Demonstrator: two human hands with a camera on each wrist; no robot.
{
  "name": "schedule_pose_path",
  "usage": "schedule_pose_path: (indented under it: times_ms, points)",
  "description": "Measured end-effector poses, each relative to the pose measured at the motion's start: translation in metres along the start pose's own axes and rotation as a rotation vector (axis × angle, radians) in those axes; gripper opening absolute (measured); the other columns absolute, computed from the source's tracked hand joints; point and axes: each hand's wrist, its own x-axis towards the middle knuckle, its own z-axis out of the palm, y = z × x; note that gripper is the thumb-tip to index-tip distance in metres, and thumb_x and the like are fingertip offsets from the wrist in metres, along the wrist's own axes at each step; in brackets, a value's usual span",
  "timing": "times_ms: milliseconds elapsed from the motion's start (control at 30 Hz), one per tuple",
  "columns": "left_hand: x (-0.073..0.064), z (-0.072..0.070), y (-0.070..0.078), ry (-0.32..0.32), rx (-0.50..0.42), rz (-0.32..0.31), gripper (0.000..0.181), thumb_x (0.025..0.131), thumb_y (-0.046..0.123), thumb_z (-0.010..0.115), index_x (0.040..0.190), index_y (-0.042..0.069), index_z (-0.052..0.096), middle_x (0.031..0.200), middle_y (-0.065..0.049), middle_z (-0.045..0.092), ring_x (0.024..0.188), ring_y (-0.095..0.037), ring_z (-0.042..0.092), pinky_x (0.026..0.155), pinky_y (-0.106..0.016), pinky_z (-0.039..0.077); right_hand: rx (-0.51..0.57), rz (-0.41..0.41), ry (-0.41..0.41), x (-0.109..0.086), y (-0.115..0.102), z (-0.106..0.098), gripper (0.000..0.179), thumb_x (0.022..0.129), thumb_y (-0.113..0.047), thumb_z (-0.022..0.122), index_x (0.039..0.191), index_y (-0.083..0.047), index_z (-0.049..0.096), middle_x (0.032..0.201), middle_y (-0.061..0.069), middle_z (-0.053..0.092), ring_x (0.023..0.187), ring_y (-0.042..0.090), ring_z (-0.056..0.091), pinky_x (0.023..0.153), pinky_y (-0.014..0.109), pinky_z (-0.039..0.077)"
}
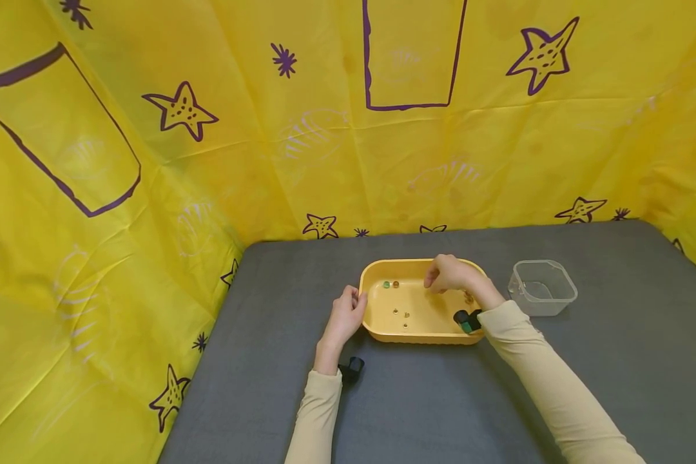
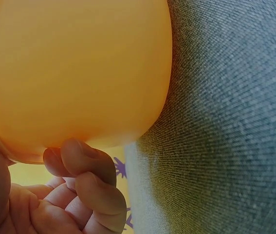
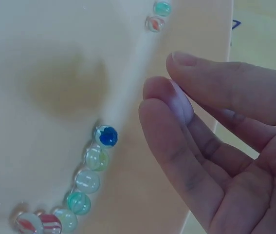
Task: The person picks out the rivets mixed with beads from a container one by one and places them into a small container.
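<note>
A yellow oblong tray (image 1: 420,338) stands on the grey surface. My left hand (image 1: 347,316) grips its left end, the thumb at the rim and the fingers (image 2: 86,158) bent against the outer wall. Inside the tray hovers my right hand (image 1: 452,274), fingers loosely bent; I see nothing held between thumb and fingertips. Below it, a blue-and-white marble (image 3: 106,135) ends a curved row of several glass marbles along the tray's side. A green marble (image 1: 386,284) and an orange one (image 1: 396,284) lie side by side at the far wall. Several small gold-coloured pieces (image 1: 406,315) lie on the tray floor.
Right of the tray is a clear plastic container (image 1: 548,306), its contents hard to make out. Yellow cloth (image 1: 325,161) with purple starfish drawings hangs behind and at the sides of the grey-covered table (image 1: 255,361). Black wrist cameras (image 1: 352,368) sit at both wrists.
</note>
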Motion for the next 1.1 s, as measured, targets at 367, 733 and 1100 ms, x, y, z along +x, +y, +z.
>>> schedule_pose_path:
  times_ms: [367, 733, 1100]
  points:
    - [0.0, 0.0, 0.0, -0.008, -0.008, -0.015, 0.019, 0.095, 0.019, 0.049, 0.093, 0.001, 0.049, 0.063, -0.003, 0.048, 0.052, -0.012, 0.043, 0.049, -0.024, 0.038, 0.019, -0.054, -0.068, 0.008, 0.001, 0.006, 0.008, 0.073, 0.006, 0.062, 0.081, 0.005, 0.066, 0.069, 0.003, 0.06, 0.061, 0.013, 0.049, 0.058, 0.026, 0.044]
    - [0.0, 0.0, 0.001, -0.01, -0.011, -0.021, 0.019, 0.095, 0.02, 0.049, 0.093, 0.001, 0.049, 0.064, -0.003, 0.049, 0.053, -0.012, 0.044, 0.05, -0.024, 0.038, 0.034, -0.168, -0.191, 0.018, 0.001, 0.013, 0.01, 0.073, 0.007, 0.064, 0.082, 0.005, 0.066, 0.069, 0.0, 0.058, 0.062, 0.01, 0.047, 0.059, 0.024, 0.04]
    - [0.0, -0.001, 0.001, -0.013, -0.018, -0.023, 0.019, 0.095, 0.019, 0.049, 0.094, 0.001, 0.049, 0.064, -0.003, 0.049, 0.053, -0.012, 0.044, 0.05, -0.024, 0.038, 0.021, -0.232, -0.228, 0.023, 0.001, 0.019, 0.011, 0.071, 0.007, 0.068, 0.08, 0.003, 0.067, 0.071, 0.003, 0.06, 0.063, 0.01, 0.049, 0.06, 0.025, 0.042]
